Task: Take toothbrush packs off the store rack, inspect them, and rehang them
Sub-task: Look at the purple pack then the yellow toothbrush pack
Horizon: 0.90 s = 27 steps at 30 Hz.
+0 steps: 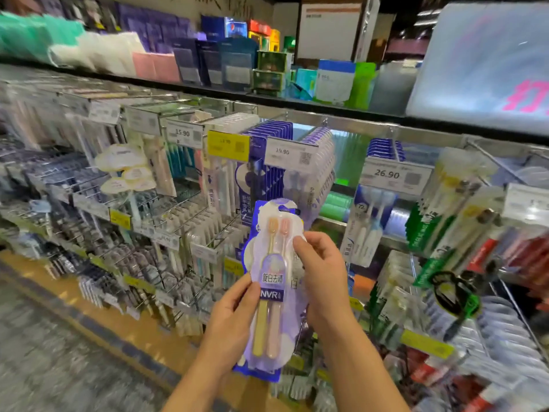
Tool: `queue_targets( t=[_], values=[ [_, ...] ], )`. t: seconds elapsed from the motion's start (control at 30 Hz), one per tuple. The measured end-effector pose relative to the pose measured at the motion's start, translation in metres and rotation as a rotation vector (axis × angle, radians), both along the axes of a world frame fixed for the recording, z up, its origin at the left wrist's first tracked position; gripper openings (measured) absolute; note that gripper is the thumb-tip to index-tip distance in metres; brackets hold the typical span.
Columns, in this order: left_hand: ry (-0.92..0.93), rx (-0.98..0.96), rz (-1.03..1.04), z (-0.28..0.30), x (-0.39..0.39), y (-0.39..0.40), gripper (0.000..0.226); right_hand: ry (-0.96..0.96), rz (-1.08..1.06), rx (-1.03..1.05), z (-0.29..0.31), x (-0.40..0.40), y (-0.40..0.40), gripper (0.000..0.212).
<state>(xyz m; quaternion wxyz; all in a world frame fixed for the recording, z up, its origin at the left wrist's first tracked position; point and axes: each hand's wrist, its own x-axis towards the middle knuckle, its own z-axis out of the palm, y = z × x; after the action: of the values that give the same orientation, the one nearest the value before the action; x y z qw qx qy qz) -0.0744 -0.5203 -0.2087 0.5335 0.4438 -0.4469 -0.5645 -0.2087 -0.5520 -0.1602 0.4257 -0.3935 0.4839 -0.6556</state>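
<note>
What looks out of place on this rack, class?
One toothbrush pack is off its hook, held tilted in front of the rack by the left hand and right hand. The hanging packs are too blurred to judge.

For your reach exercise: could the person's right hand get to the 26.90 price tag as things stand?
Probably not at once: the right hand is pinching the toothbrush pack. Nothing stands between it and the 26.90 price tag.

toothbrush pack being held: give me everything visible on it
The toothbrush pack is a clear blister on a purple-and-white card with a blue edge, holding two brushes side by side, one yellow, one pink, heads up. A purple label reads NVR. It is off the rack, upright, tilted slightly, in front of the hanging stock. The left hand pinches its left edge; the right hand grips the right edge.
</note>
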Motion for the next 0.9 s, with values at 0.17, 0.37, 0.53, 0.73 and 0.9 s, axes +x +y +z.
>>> queue_targets(
  t=[0.17, 0.37, 0.53, 0.73, 0.9],
  values=[
    [0.006, 0.01, -0.042, -0.004, -0.01, -0.02, 0.017, 0.043, -0.106, 0.044, -0.003, -0.013, -0.012, 0.006],
    [0.043, 0.012, -0.106, -0.005, -0.001, -0.041, 0.03, -0.122, -0.024, 0.059, -0.003, -0.011, -0.025, 0.012],
    [0.0, -0.039, -0.19, -0.009, 0.017, -0.059, 0.035, -0.029, -0.038, 0.099, -0.003, 0.004, -0.033, 0.016],
    [0.114, 0.021, -0.254, -0.012, 0.058, -0.087, 0.034, 0.062, -0.139, 0.136, 0.005, 0.036, -0.043, 0.019],
    [0.091, -0.014, -0.307, -0.014, 0.098, -0.107, 0.033, 0.012, -0.271, 0.169, 0.012, 0.062, -0.054, 0.018]
  ],
)
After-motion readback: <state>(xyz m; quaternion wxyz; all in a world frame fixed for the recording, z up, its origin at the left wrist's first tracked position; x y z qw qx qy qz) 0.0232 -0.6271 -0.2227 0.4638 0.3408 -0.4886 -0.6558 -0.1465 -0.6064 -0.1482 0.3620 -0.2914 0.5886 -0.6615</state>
